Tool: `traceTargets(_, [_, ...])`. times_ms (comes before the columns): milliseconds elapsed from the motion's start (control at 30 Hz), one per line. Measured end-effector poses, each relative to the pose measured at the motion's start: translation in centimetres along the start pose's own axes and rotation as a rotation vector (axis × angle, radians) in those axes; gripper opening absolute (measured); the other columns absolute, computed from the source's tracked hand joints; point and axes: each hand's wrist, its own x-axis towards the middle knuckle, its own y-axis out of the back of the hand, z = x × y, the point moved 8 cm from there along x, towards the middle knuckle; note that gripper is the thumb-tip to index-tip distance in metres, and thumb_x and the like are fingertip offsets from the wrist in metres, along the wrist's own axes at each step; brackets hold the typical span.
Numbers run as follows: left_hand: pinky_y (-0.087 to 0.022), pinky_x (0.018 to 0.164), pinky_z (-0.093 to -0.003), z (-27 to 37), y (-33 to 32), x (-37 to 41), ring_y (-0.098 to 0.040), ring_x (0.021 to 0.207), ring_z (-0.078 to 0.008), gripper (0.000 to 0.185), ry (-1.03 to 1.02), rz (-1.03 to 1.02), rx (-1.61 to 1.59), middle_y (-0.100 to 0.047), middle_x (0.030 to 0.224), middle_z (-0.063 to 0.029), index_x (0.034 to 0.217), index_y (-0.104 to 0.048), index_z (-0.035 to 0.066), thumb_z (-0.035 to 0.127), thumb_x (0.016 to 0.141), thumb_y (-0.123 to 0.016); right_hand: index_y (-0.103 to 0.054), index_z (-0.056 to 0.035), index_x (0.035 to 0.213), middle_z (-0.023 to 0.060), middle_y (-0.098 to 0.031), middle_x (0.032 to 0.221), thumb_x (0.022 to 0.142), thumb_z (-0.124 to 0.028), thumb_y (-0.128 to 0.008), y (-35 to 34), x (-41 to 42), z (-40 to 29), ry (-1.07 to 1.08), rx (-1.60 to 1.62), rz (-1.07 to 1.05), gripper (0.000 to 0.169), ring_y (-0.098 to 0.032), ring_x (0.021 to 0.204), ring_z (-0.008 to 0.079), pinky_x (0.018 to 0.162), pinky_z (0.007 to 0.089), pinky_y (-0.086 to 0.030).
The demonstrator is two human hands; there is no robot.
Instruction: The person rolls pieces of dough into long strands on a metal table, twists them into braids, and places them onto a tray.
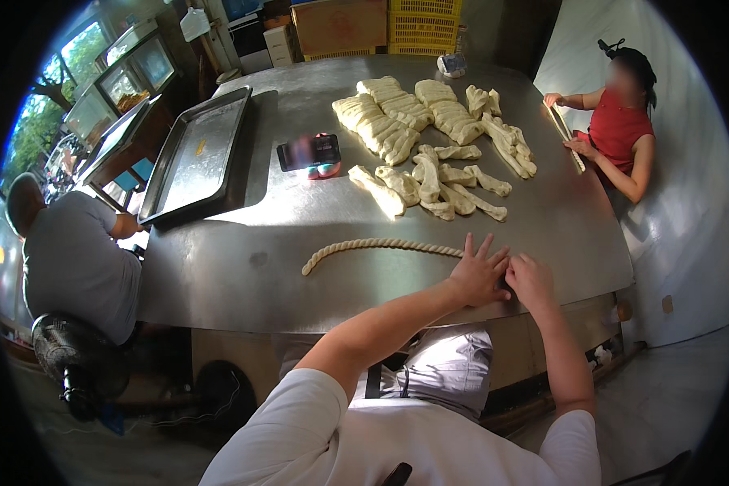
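Note:
A long twisted rope of dough curves across the steel table, and its right end runs under my left hand. That hand lies palm down with its fingers spread, pressing on the dough or the table beside it. Close against it on the right is my right hand, its fingers curled; whether dough is inside them is hidden. Beyond both hands lies a loose heap of short dough strips. Behind the heap, thicker slabs of dough cut into strips rest side by side.
A large metal tray lies at the left, and a phone on a stand is near the middle. A co-worker in red holds a dough strand at the right edge. Another person sits at the left by a fan.

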Motion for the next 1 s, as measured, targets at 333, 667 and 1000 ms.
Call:
traceTargets(333, [-0.016,0.139,-0.0587,-1.2,2.7,-15.7,-0.026,0.171,-0.0364,0.084,-0.247,-0.029,-0.228,-0.034,0.182,-0.0168,0.171,-0.042,0.008,0.054,0.106,-0.067,-0.08,-0.0053,0.113,0.0035,-0.075,0.118,0.091,-0.013,-0.081,1.5,-6.5,-4.8,0.245,0.245,0.112,0.024,-0.07,0.113,0.0269,0.094,0.042,-0.06])
traceTargets(667, [-0.058,0.083,-0.0444,-24.9,16.9,-30.0,-0.072,0.093,-0.0288,0.006,0.303,0.434,0.476,-0.067,0.097,-0.0064,0.097,-0.071,0.01,0.013,0.094,-0.075,-0.078,-0.0051,0.11,0.0113,-0.076,0.111,0.092,-0.004,-0.069,0.5,0.1,-2.9,0.08,0.14,-0.076,0.02,-0.068,0.11,0.0323,0.091,0.0462,-0.059])
traceTargets(1000, [-0.057,0.091,-0.0476,-33.9,17.9,-40.9,-0.071,0.104,-0.0356,0.032,0.697,0.464,0.313,-0.074,0.13,-0.0136,0.131,-0.072,0.006,0.018,0.102,-0.075,-0.046,0.0036,0.165,0.0205,-0.041,0.177,0.111,-0.034,-0.064,-4.0,1.9,-1.3,-0.098,-0.041,0.013,0.068,-0.031,0.168,0.0318,0.134,0.0607,-0.027])
